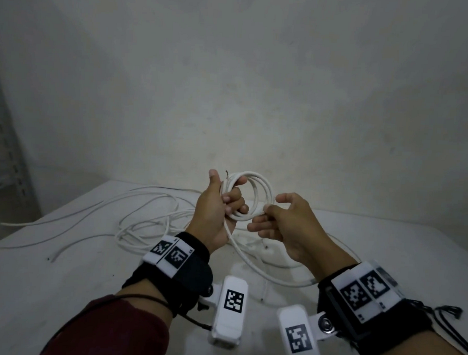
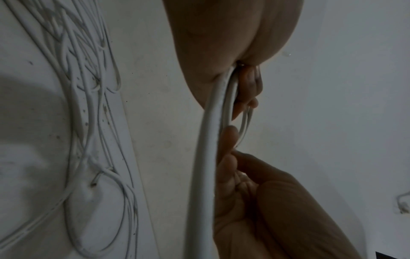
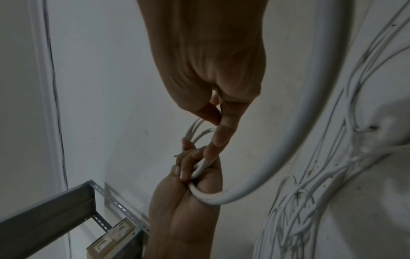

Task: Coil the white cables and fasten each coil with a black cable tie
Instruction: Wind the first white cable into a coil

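Note:
A white cable coil (image 1: 256,190) of a few loops is held up above the table. My left hand (image 1: 220,203) grips its left side, fingers curled round the strands and thumb up; a bare wire end (image 1: 227,173) sticks out by the thumb. My right hand (image 1: 273,216) pinches the coil's right side between thumb and fingers. The cable's loose tail (image 1: 252,262) drops from the left palm to the table and runs towards the right wrist. The thick tail (image 2: 206,157) fills the left wrist view and curves past the right hand (image 3: 213,112). No black cable tie shows.
Several loose white cables (image 1: 143,221) lie tangled on the white table (image 1: 59,290), left of and behind my hands, also seen as cables (image 2: 88,122) and cables (image 3: 310,192). A grey metal shelf rack (image 3: 66,201) stands by the wall at left.

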